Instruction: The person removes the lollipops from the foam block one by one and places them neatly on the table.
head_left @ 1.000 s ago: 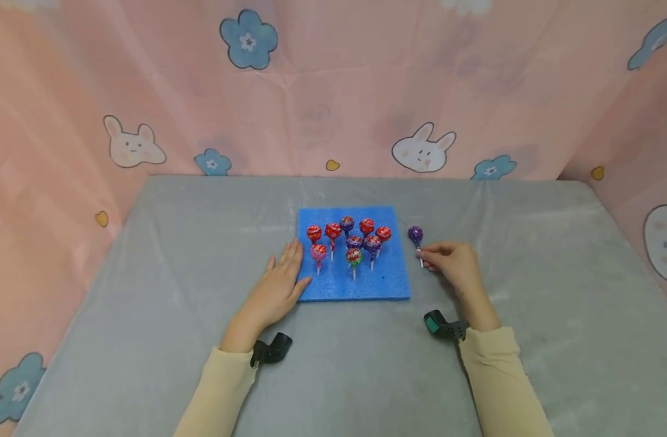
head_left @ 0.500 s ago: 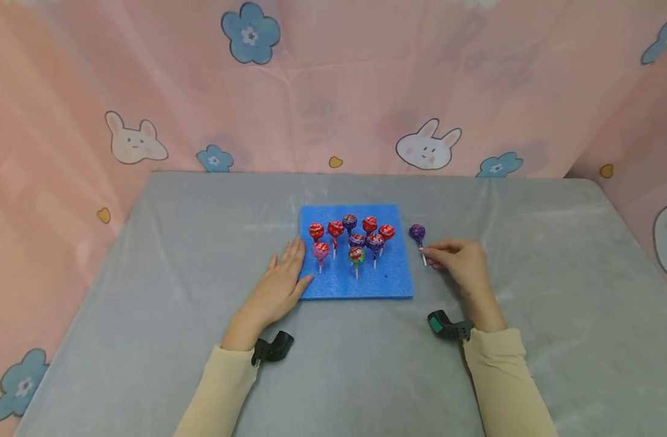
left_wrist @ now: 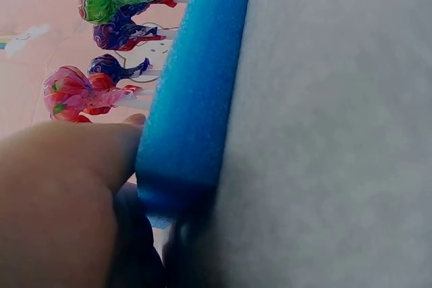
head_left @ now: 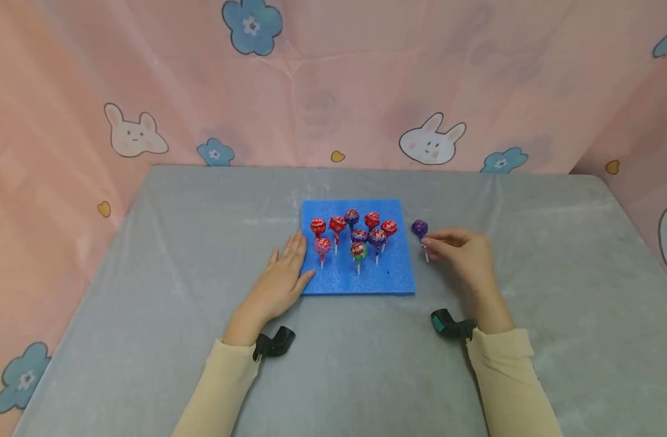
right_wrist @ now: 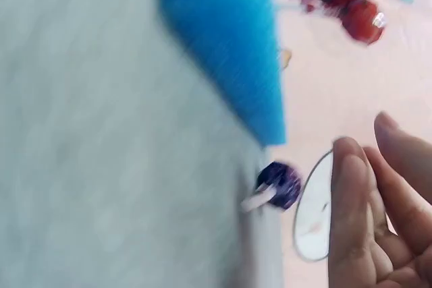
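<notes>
A blue foam board lies mid-table, with several wrapped lollipops standing upright by their sticks in it; a green one and a pink one are at its front. My left hand rests flat along the board's left edge, thumb over the top. A purple lollipop lies on the table just right of the board. My right hand hovers over its stick; in the right wrist view, the fingers are apart from the purple lollipop and hold nothing.
The grey cloth-covered table extends around the board on all sides. A pink curtain with rabbits and flowers hangs behind it. Each wrist carries a black camera, the left one and the right one.
My right hand has risen off the purple lollipop's stick, where its fingertips were, leaving the lollipop on the table. My left hand stays on the board. The head view has shifted slightly.
</notes>
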`<state>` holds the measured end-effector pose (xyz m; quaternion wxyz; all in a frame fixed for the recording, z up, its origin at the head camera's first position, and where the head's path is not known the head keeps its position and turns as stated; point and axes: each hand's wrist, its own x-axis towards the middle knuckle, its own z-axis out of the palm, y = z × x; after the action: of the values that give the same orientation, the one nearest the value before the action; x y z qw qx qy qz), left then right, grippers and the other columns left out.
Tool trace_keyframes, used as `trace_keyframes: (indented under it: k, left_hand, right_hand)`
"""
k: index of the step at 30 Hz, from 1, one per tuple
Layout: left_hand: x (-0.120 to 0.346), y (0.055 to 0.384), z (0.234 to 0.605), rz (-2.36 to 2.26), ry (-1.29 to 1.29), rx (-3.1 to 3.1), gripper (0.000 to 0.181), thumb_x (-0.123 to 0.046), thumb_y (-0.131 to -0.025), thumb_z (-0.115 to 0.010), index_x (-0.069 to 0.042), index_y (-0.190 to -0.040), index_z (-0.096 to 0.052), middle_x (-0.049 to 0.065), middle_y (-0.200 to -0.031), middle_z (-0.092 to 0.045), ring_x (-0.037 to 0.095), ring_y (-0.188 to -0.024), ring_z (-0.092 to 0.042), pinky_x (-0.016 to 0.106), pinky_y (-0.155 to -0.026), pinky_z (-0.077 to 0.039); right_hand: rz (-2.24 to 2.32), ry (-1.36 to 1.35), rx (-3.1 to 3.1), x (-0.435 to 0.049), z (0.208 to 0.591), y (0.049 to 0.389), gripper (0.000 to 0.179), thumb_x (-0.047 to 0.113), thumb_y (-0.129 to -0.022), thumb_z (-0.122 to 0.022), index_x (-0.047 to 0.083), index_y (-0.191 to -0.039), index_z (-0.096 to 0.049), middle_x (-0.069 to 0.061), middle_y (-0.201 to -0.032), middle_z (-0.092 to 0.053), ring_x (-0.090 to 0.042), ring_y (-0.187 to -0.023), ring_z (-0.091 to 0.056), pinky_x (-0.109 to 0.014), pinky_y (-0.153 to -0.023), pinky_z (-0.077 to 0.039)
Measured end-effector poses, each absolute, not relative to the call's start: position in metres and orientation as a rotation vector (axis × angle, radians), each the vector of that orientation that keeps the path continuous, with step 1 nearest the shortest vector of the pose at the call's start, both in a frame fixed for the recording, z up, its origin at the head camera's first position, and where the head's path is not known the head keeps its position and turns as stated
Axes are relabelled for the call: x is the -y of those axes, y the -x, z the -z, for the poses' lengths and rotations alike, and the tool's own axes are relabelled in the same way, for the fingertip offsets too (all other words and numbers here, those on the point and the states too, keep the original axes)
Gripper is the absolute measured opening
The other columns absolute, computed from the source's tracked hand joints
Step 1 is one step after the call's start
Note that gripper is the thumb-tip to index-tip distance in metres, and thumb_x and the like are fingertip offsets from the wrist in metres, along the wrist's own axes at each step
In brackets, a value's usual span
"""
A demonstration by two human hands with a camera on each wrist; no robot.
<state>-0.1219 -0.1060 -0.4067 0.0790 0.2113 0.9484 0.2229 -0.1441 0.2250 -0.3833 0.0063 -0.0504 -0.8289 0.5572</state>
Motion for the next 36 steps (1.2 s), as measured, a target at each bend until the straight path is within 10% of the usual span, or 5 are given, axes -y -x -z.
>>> trace_keyframes:
  k: [36]
  left_hand:
    - [0.106, 0.122, 0.405, -0.679, -0.646, -2.839, 0.065, -0.033, -0.102, -0.037, -0.001, -0.15, -0.006, 0.012, -0.156, -0.002, 0.027, -0.143, -0.004, 0.048, -0.113, -0.003]
  right_hand:
    - [-1.711, -0.049, 2.577, -0.156, 0.397, 0.132, 0.016, 0.008, -0.076, -0.078, -0.004, -0.085, -0.073, -0.015, -0.082, -0.071, 0.0, -0.067, -0.065, -0.016, -0.061, -0.051]
